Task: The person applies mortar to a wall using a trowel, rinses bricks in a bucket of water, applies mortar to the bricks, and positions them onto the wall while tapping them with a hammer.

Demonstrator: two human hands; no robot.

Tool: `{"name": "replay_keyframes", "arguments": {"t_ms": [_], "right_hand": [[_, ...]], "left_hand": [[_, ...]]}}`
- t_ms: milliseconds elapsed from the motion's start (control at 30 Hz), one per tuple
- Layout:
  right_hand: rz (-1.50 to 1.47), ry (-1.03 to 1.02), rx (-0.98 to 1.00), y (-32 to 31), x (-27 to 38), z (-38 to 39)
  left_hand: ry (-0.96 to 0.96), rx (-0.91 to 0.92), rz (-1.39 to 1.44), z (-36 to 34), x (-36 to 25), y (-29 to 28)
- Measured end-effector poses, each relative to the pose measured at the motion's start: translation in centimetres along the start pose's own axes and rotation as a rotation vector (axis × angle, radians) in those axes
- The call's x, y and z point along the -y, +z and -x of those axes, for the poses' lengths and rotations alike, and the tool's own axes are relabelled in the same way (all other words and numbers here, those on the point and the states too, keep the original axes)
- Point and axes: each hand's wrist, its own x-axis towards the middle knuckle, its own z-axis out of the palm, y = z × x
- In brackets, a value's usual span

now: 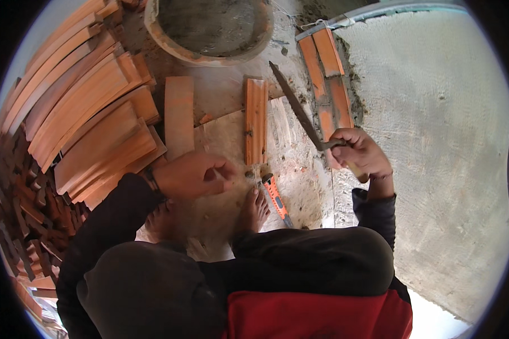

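My right hand (363, 153) is closed around the handle of a trowel (297, 107), whose thin dark blade points up and to the left, seen nearly edge-on. The trowel is close to a short strip of brick tiles (331, 53) set in mortar beside the pale wall surface. Over the floor on the left, my left hand (193, 176) is slightly blurred, its fingers loosely curled with a gap at the thumb and nothing visible in them. Near that hand lies a flat terracotta tile (179, 110). A grooved terracotta piece (256, 121) lies ahead, between my hands.
Tall stacks of terracotta tiles (90, 85) fill the left side, with a heap of broken pieces (31, 209) below. A round tub (152, 22) of grey mortar stands at the far middle. An orange utility knife (276, 199) lies beside my bare foot (255, 208). The plastered surface (435, 130) spans the right.
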Motion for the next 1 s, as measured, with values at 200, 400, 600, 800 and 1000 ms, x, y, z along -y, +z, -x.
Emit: {"name": "replay_keyframes", "arguments": {"t_ms": [200,400,600,800,1000], "right_hand": [[0.220,0.225,-0.358,-8.0,-2.6,-8.5],[0.416,0.240,-0.475,-7.1,-4.1,-9.9],[0.525,0.249,-0.519,-8.2,-6.3,-11.3],[0.501,0.211,-0.625,-8.2,-6.0,-11.5],[1.000,-0.244,-0.910,-5.7,-9.3,-10.5]], "left_hand": [[-0.046,0.251,0.343,4.4,1.8,0.6],[-0.038,0.220,0.767,10.1,6.1,4.6],[-0.197,0.238,1.164,11.6,11.5,9.5],[-0.366,0.103,1.327,12.7,14.5,9.6],[-0.419,-0.094,1.251,13.1,15.3,10.2]]}}
